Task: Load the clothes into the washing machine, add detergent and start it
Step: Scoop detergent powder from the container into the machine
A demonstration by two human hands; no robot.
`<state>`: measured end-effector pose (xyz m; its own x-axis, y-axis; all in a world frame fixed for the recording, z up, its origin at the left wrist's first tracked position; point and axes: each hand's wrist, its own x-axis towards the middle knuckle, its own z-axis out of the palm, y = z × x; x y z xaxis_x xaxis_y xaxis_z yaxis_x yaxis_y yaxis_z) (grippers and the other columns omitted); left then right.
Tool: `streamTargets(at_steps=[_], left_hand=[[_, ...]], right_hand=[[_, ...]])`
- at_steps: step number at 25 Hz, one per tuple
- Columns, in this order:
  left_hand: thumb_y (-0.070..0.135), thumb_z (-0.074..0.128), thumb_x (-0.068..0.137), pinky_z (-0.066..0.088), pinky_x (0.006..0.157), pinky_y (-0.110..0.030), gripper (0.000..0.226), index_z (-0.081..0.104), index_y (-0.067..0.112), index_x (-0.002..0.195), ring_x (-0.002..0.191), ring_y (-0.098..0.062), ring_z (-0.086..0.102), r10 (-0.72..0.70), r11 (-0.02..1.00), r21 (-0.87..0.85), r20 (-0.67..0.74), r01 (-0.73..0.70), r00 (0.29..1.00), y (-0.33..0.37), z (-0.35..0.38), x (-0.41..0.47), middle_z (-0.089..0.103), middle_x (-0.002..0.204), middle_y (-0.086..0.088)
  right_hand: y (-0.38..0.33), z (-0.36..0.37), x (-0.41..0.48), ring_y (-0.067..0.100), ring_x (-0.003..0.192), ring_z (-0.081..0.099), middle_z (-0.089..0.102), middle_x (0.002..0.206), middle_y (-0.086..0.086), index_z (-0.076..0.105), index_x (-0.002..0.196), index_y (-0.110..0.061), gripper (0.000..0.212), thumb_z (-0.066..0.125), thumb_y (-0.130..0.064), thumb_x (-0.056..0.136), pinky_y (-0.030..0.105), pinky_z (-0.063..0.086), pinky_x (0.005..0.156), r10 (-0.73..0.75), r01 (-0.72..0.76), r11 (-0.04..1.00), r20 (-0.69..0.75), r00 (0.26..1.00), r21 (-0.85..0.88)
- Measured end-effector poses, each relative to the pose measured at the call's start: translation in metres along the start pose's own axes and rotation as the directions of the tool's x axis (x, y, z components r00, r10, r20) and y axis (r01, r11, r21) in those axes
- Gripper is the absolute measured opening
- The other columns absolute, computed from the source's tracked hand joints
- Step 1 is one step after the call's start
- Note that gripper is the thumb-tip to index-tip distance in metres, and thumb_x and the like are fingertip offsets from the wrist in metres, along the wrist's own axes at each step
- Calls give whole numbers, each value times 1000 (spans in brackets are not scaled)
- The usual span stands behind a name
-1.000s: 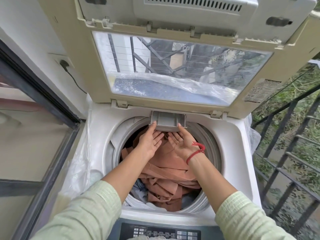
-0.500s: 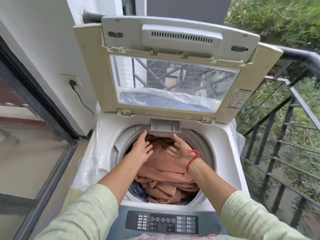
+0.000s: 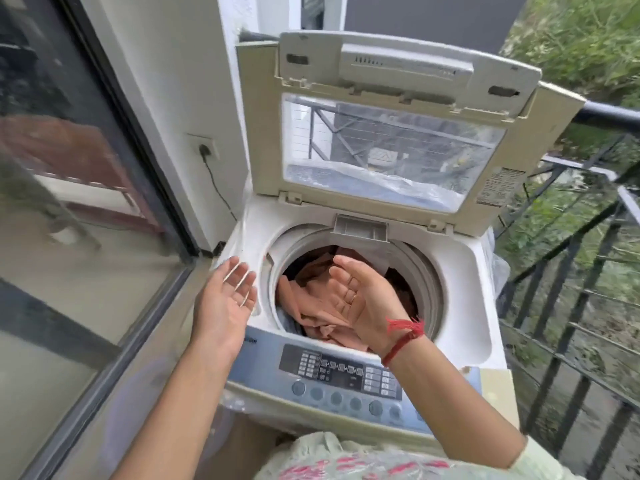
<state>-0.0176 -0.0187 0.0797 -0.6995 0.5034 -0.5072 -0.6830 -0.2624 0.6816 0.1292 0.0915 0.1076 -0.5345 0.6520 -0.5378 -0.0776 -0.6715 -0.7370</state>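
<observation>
Clothes (image 3: 322,306) in drum (image 3: 426,271). Lid (image 3: 391,150) upright at far side, control panel (image 3: 341,370) at near edge. Wall socket (image 3: 204,147) far left, railing (image 3: 609,114) right.

Place: we take this for a home balcony, set up as a laundry corner.
Machine: we see a top-loading washing machine (image 3: 464,289) with its lid (image 3: 398,150) raised, peach clothes (image 3: 311,271) in the drum and a button control panel (image 3: 346,372) along the front.
Open side: on our right a dark metal railing (image 3: 613,114) runs along the edge, with greenery (image 3: 571,39) beyond it in daylight.
House side: on our left a sliding glass door (image 3: 69,202) in a dark frame meets a white wall (image 3: 180,81).
Power: on that wall we find a socket (image 3: 204,147) with a plug in it, and its black cord (image 3: 218,188) drops toward the machine.
Cover: clear plastic sheeting (image 3: 498,268) hangs at the machine's side.
</observation>
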Motion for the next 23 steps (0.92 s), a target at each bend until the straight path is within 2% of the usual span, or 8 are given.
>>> streamTargets(at_steps=[2,4,8,11,13,15,17,23], left_hand=[[25,50,95,44,69,-17,14,61,24,85,72,-4,60,112,993,-18,-120,-115,987,4,-43,-44,65,72,12],[25,49,95,44,66,-17,15,60,24,84,70,-3,60,159,986,-18,-233,-168,959,-4,-86,-86,66,66,14],[25,48,96,41,68,-17,17,59,24,82,57,3,62,168,978,-40,-446,-207,879,-31,-175,-180,66,60,15],[24,46,97,40,68,-18,19,58,24,82,64,1,61,182,962,-50,-619,-270,764,-38,-238,-250,65,58,17],[23,43,98,39,70,-18,20,56,23,82,75,-3,56,180,942,-70,-718,-328,672,-36,-274,-289,65,67,15],[23,39,99,39,71,-17,22,55,23,84,80,-4,54,160,909,-119,-785,-399,598,-36,-307,-321,59,84,11],[22,36,100,39,71,-16,24,55,24,86,80,-3,54,133,868,-163,-833,-468,537,-37,-338,-351,56,89,10],[22,37,100,41,75,-19,22,58,22,92,86,-7,57,83,775,-215,-898,-595,433,-25,-428,-410,60,96,5]], right_hand=[[16,10,-34,7,57,59,62,74,-3,62,91,-17,6,56,-17,91,20,48,54,-23,24,1000,98,995,-9],[44,17,-62,8,59,57,60,75,-3,63,91,-17,7,56,-17,91,22,45,60,-2,15,998,199,980,-63],[119,34,-115,5,53,55,61,67,-5,61,86,-18,11,53,-14,92,20,41,57,169,-118,979,336,926,-167],[170,59,-155,4,49,55,61,62,-7,61,84,-18,16,49,-12,93,20,40,56,294,-195,945,425,856,-262],[199,77,-180,3,49,56,62,60,-9,62,83,-19,17,49,-12,93,20,40,57,381,-220,907,473,795,-359],[225,95,-206,4,49,56,62,59,-9,62,82,-19,18,49,-12,93,21,41,58,464,-219,857,512,723,-467],[254,116,-232,4,50,55,61,60,-8,61,81,-19,17,50,-13,93,20,41,57,532,-206,805,525,664,-556],[352,183,-295,4,52,54,60,59,-10,60,81,-21,16,51,-15,93,20,42,58,671,-142,666,505,543,-732]])
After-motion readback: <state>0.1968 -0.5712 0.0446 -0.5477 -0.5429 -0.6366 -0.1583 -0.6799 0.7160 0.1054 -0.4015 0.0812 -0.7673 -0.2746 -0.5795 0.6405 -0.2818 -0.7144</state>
